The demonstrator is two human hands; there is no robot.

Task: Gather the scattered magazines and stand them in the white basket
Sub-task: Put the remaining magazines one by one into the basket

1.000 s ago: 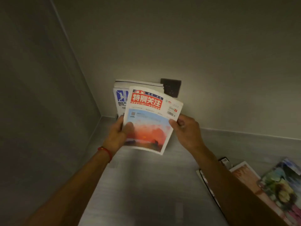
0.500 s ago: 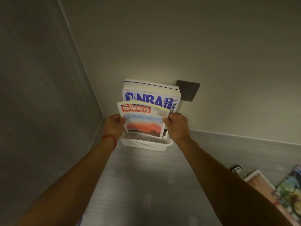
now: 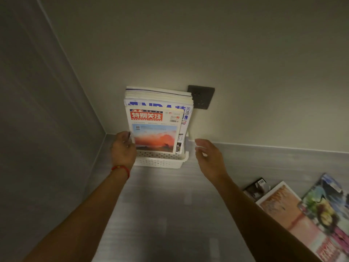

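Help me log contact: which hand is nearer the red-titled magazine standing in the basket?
Left. The left hand touches the left edge of the red-titled magazine in the white basket; the right hand hangs open, clear of its right edge.

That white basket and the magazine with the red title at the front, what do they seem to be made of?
The white basket looks like moulded plastic with a matte finish: its walls are pierced by regular rows of small holes. The red-titled magazine looks like thin printed paper, probably lightly coated; its colour cover stands flat with crisp edges.
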